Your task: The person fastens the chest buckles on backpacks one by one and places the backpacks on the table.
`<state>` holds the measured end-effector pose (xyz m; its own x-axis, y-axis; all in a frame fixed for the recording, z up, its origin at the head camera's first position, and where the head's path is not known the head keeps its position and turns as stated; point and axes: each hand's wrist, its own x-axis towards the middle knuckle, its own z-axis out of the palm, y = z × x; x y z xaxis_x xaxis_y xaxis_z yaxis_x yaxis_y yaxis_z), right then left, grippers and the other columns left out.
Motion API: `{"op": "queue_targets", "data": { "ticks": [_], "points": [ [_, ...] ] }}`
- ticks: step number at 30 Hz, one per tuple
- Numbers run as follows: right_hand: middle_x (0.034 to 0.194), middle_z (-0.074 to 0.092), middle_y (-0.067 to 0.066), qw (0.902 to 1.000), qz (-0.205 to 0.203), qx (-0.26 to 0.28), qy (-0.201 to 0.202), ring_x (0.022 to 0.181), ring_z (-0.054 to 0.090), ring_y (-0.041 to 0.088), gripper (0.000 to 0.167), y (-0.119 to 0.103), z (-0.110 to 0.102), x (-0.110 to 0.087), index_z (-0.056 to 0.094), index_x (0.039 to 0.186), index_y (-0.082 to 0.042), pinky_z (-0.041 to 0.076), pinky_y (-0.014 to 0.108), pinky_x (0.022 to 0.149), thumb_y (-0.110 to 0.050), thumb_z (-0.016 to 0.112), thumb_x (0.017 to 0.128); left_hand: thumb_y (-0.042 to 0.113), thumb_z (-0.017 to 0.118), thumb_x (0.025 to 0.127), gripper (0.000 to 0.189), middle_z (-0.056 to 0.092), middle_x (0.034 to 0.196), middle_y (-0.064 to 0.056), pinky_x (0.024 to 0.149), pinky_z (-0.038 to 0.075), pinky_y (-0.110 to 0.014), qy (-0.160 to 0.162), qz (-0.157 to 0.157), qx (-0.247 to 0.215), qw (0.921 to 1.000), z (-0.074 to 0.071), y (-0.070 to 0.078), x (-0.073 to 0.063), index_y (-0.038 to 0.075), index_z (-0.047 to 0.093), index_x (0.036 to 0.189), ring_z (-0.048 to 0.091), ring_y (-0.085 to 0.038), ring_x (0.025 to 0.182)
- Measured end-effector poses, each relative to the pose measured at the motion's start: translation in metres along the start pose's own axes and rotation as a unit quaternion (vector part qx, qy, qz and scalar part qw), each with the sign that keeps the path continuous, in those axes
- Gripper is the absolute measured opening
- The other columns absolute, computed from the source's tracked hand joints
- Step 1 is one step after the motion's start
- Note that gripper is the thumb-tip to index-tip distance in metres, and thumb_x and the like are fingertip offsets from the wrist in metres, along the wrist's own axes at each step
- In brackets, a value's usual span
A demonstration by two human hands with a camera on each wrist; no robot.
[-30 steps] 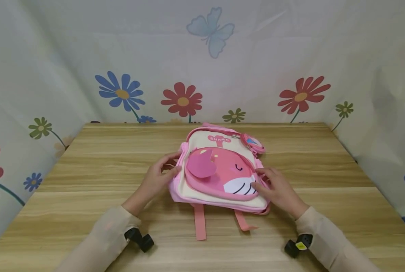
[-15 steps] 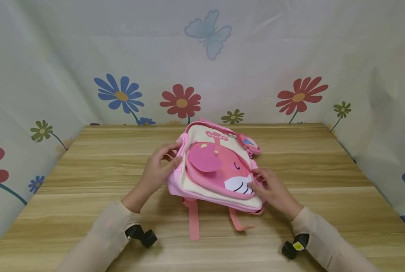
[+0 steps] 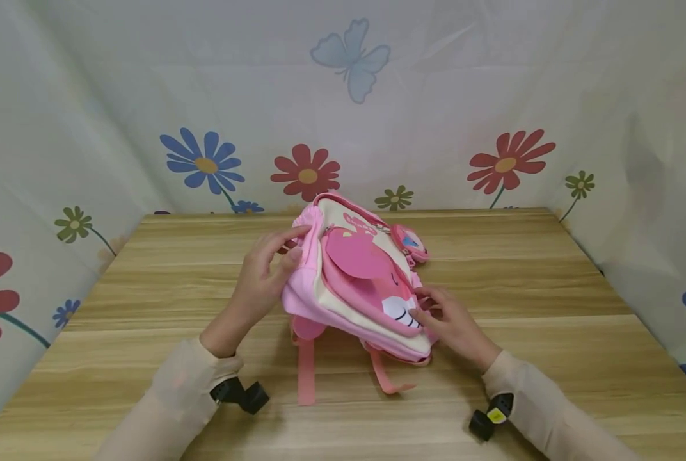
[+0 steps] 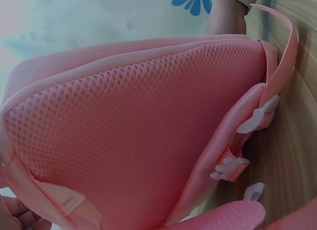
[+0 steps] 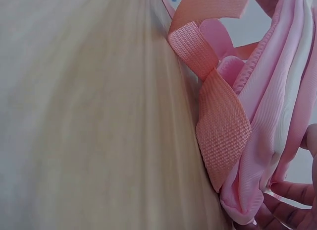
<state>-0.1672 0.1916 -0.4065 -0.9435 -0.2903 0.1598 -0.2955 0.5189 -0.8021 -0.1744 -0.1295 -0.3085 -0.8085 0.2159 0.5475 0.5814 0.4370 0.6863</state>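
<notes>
A pink and cream child's backpack (image 3: 372, 275) with a whale-like face and a flap ear on its front leans with its left side raised off the wooden table. My left hand (image 3: 262, 269) grips that raised side, thumb in front and fingers behind. At the lower right side, my right hand (image 3: 455, 323) holds the edge, thumb on the front pocket. The left wrist view shows the mesh back panel (image 4: 133, 121) and white buckles (image 4: 255, 118) of the shoulder straps. In the right wrist view, an orange-pink webbing strap (image 5: 223, 126) hangs by the lower edge.
A small round pink pouch (image 3: 409, 243) hangs from the backpack's upper right. The wooden table (image 3: 550, 294) reaches back to a white curtain (image 3: 435, 96) printed with flowers and a butterfly. Strap ends (image 3: 306, 374) trail toward the front.
The backpack's left side has risen, tilting its front toward the right. My left hand has moved up with it, and my right hand has shifted slightly left.
</notes>
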Motion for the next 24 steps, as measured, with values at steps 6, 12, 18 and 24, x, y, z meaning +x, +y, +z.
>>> {"op": "queue_targets", "data": {
  "ticks": [6,12,18,24],
  "points": [
    [0.109,0.060,0.015,0.9998,-0.006,0.016,-0.007,0.101,0.057,0.023,0.040,-0.001,0.006,0.003,0.054,0.127,0.003,0.052,0.036,0.091,-0.016,0.063,0.092,0.061,0.044,0.093,0.065,0.063,0.120,-0.015,0.084,0.041,-0.038,0.009,0.052,0.005,0.9986,-0.002,0.005,0.005,0.009,0.059,0.130,0.050,-0.023,0.101],
    [0.113,0.059,0.018,0.9990,-0.009,0.043,-0.007,0.103,0.057,0.025,0.038,-0.007,0.014,0.005,0.053,0.127,0.004,0.052,0.033,0.091,-0.015,0.060,0.094,0.071,0.042,0.088,0.077,0.061,0.125,-0.017,0.090,0.039,-0.045,0.023,0.064,0.008,0.9977,-0.004,0.013,0.009,0.008,0.060,0.128,0.049,-0.028,0.109],
    [0.114,0.059,0.020,0.9980,-0.003,0.063,0.002,0.104,0.058,0.027,0.037,-0.010,0.023,0.007,0.053,0.127,0.005,0.051,0.029,0.091,-0.011,0.059,0.094,0.075,0.041,0.086,0.081,0.059,0.128,-0.017,0.096,0.036,-0.046,0.033,0.063,0.016,0.9973,-0.004,0.025,0.014,0.007,0.061,0.126,0.047,-0.029,0.116],
    [0.116,0.060,0.022,0.9966,-0.007,0.082,0.003,0.106,0.059,0.030,0.036,-0.014,0.030,0.008,0.053,0.127,0.006,0.050,0.030,0.093,-0.009,0.056,0.094,0.072,0.046,0.086,0.076,0.060,0.126,-0.016,0.089,0.036,-0.040,0.035,0.077,0.029,0.9960,-0.005,0.039,0.019,0.007,0.062,0.124,0.047,-0.028,0.107]
  ]
}}
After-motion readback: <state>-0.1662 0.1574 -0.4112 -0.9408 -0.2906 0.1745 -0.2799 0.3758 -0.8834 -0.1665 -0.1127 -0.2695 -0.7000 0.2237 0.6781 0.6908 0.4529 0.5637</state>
